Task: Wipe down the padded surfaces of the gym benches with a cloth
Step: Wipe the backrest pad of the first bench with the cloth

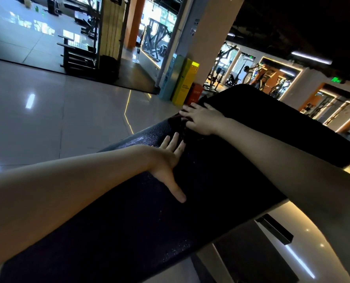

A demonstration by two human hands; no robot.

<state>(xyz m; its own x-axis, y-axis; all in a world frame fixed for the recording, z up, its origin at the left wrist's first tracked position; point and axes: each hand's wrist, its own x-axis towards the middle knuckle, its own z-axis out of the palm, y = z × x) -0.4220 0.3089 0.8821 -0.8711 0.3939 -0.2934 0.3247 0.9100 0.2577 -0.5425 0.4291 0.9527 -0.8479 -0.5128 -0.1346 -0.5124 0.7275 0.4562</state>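
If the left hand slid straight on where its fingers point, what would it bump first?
Probably the dark crumpled cloth under the right hand. It lies just ahead of the left hand on the black padded bench, though dim light leaves that unsure.

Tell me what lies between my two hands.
Head view: the dark cloth, bunched under the right hand, on the bench pad; the left hand lies flat beside it.

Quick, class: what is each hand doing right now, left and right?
Left hand: open, flat on the bench pad.
Right hand: closed on the dark cloth.
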